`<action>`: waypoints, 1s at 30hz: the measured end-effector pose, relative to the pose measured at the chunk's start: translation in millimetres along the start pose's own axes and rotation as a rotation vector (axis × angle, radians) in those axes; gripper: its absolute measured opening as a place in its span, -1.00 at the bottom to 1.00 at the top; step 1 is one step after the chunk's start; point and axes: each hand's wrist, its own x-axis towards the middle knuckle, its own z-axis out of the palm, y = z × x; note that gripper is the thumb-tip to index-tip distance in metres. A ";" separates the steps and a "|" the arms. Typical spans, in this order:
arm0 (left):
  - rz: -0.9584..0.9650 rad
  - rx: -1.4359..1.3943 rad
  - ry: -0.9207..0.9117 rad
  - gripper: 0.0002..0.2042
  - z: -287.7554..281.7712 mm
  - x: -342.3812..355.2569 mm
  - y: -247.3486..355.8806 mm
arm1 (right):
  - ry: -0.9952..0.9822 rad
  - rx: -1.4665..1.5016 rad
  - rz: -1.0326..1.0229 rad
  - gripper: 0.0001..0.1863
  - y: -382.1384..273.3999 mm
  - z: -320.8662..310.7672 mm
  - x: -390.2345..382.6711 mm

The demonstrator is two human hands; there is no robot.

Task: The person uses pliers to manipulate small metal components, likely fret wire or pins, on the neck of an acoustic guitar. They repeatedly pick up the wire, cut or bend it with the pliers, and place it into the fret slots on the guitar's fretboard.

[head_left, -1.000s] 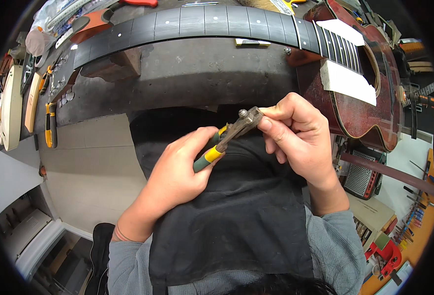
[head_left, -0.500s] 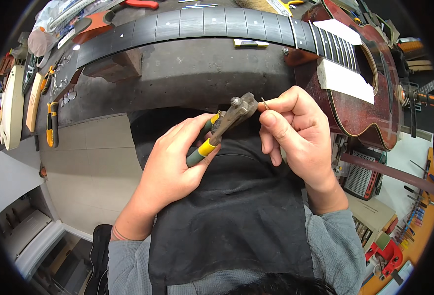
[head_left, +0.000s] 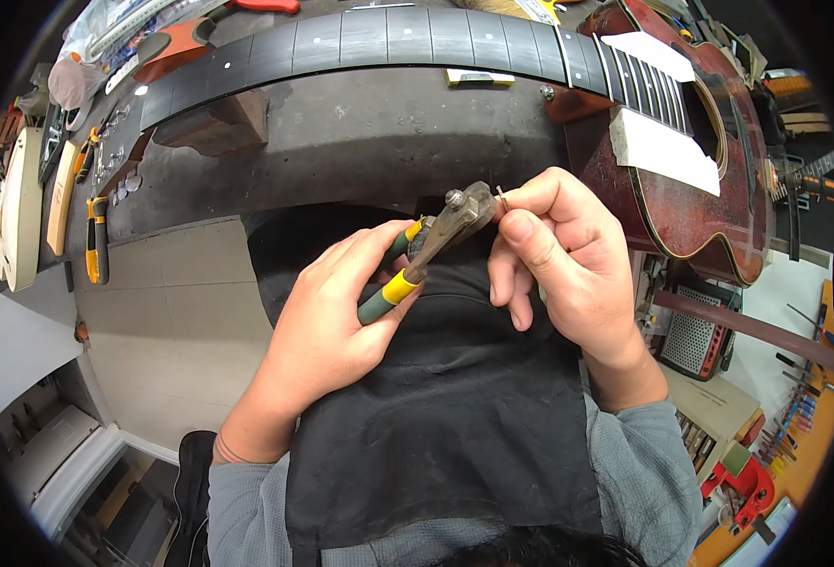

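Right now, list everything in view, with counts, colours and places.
Pliers: 1, grey with green-yellow handles, in left hand
Thin strip: 1, brassy, in right hand
Bench: 1, dark grey, ahead
Guitar: 1, dark red, bench's right
Fingerboard: 1, black, across bench
Masking sheets: 2, white, on guitar
Block: 1, brown, by fingerboard
Tools: 2, orange and black, bench's left
Grille-fronted box: 1, grey-red, right
Other clutter: uncounted, mixed, around rim
Apron: 1, black, centre
Sleeves: 2, grey, lower edge
Left hand: 1, bare, around handles
Right hand: 1, bare, pinching strip
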 end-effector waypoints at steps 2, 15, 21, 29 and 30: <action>0.006 0.003 0.004 -0.59 0.6 -0.4 -1.6 | 0.000 0.000 0.008 -0.83 -0.7 0.9 0.2; -0.021 0.033 -0.004 -0.52 -2.3 -1.3 -1.3 | 0.035 -0.080 -0.029 -0.85 1.3 3.0 1.9; -0.022 0.041 -0.017 -0.48 -2.0 -0.6 -1.5 | 0.070 -0.100 -0.024 -0.86 -0.3 7.2 0.9; -0.032 0.059 -0.036 -0.46 -1.8 -1.2 -3.4 | 0.047 -0.094 -0.040 -0.88 0.2 3.3 2.5; -0.033 0.064 -0.037 -0.45 -1.8 -1.3 -3.3 | 0.051 -0.089 -0.044 -0.88 0.7 3.6 2.6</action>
